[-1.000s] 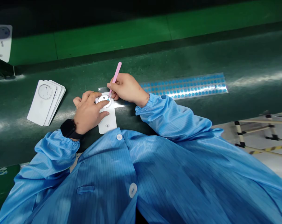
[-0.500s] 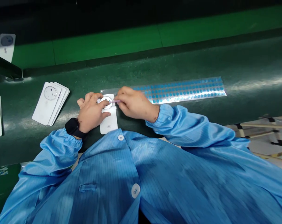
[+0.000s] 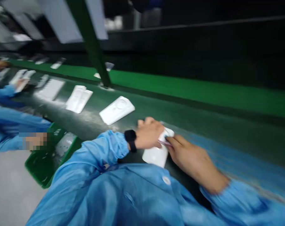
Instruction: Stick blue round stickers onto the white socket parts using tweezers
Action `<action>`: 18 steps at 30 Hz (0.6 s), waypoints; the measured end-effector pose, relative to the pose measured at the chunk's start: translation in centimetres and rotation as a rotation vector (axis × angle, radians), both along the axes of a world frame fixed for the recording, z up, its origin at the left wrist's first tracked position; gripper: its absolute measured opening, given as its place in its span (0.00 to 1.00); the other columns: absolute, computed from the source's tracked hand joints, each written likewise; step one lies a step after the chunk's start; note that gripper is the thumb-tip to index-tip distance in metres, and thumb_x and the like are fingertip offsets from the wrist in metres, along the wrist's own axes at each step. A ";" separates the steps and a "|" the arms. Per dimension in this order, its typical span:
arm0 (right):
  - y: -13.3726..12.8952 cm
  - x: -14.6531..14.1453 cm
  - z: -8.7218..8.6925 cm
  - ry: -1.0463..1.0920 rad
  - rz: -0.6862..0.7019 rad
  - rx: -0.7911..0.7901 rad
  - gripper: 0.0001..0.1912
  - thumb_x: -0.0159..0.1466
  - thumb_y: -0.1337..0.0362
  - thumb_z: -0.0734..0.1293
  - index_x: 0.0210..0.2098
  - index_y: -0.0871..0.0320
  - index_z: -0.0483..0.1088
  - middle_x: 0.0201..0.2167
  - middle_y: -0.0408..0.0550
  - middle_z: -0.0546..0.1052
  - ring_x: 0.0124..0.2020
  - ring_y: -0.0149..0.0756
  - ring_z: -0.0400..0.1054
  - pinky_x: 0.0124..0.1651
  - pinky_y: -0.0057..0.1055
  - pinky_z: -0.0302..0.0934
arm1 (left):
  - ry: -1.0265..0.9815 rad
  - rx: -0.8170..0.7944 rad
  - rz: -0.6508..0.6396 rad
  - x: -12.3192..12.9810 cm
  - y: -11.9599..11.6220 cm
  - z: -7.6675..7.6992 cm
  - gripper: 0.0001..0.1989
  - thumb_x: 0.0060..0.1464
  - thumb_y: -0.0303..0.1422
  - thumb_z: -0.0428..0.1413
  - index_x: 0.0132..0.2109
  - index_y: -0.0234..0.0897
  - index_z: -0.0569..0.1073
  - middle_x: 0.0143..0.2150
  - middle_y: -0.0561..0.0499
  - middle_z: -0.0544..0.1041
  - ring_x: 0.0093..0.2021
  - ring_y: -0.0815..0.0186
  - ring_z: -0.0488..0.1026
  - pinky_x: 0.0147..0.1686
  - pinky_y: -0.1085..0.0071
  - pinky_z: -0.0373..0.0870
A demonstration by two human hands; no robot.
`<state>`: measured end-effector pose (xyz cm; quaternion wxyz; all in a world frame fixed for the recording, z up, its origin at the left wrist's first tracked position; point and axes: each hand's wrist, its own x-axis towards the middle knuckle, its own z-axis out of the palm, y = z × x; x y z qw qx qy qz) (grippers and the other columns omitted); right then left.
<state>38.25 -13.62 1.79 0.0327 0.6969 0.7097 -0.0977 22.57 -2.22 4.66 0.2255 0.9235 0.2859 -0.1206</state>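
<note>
White plastic card [image 3: 155,156] is lying on the dark green belt [image 3: 199,106]. The left hand [image 3: 148,135] is pressing on it, and the right hand [image 3: 194,160] is pinching thin pink tweezers [image 3: 164,143].

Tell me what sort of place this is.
Likely a factory assembly line: a dark green conveyor belt carrying white panels, with workers in matching blue smocks.
</note>
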 end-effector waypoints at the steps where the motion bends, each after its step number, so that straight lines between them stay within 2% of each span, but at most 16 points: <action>1: 0.2 0.9 -1.0 0.027 0.041 0.045 0.25 0.79 0.63 0.56 0.59 0.58 0.84 0.49 0.62 0.86 0.36 0.49 0.85 0.34 0.39 0.75 | -0.017 -0.016 -0.010 0.3 0.4 -0.2 0.29 0.64 0.43 0.69 0.65 0.35 0.72 0.72 0.36 0.74 0.71 0.41 0.63 0.59 0.50 0.65; 3: 1.0 2.8 -2.8 0.058 0.125 0.104 0.28 0.80 0.60 0.54 0.61 0.58 0.84 0.54 0.63 0.86 0.37 0.50 0.86 0.35 0.42 0.79 | -0.042 -0.026 -0.012 0.6 1.1 -0.6 0.29 0.67 0.43 0.67 0.67 0.34 0.71 0.74 0.34 0.72 0.72 0.40 0.61 0.58 0.50 0.65; 4: 1.3 3.6 -3.3 0.058 0.156 0.113 0.28 0.80 0.59 0.54 0.59 0.59 0.84 0.52 0.63 0.86 0.38 0.52 0.86 0.37 0.43 0.80 | -0.051 -0.028 -0.008 0.7 1.3 -0.7 0.29 0.68 0.42 0.66 0.68 0.33 0.70 0.74 0.34 0.71 0.72 0.40 0.60 0.58 0.50 0.65; 6: 1.7 4.7 -3.8 0.057 0.209 0.098 0.29 0.79 0.58 0.54 0.56 0.58 0.86 0.50 0.61 0.87 0.40 0.54 0.87 0.38 0.46 0.82 | -0.061 -0.036 -0.007 0.7 1.4 -0.8 0.28 0.68 0.41 0.64 0.68 0.33 0.70 0.72 0.32 0.72 0.72 0.39 0.60 0.56 0.49 0.65; 9: 2.2 5.2 -3.2 0.077 0.237 0.056 0.29 0.78 0.56 0.55 0.54 0.56 0.87 0.48 0.59 0.88 0.41 0.54 0.87 0.41 0.46 0.83 | -0.068 -0.055 -0.020 0.8 1.1 -0.7 0.27 0.67 0.40 0.64 0.67 0.34 0.70 0.70 0.32 0.73 0.72 0.38 0.61 0.54 0.49 0.65; 14: 3.3 3.8 -1.1 0.075 0.171 -0.071 0.30 0.75 0.57 0.53 0.45 0.58 0.87 0.45 0.62 0.87 0.41 0.57 0.87 0.43 0.49 0.84 | -0.059 -0.056 -0.011 1.0 1.3 -0.5 0.26 0.68 0.41 0.63 0.66 0.35 0.69 0.67 0.32 0.74 0.70 0.39 0.63 0.53 0.49 0.65; 18: 3.7 3.5 -0.4 0.116 0.154 -0.080 0.29 0.75 0.55 0.53 0.47 0.57 0.85 0.47 0.62 0.87 0.43 0.59 0.87 0.46 0.52 0.83 | -0.091 -0.054 0.008 1.2 1.7 -1.4 0.29 0.65 0.41 0.65 0.66 0.35 0.68 0.64 0.32 0.75 0.69 0.39 0.63 0.54 0.51 0.64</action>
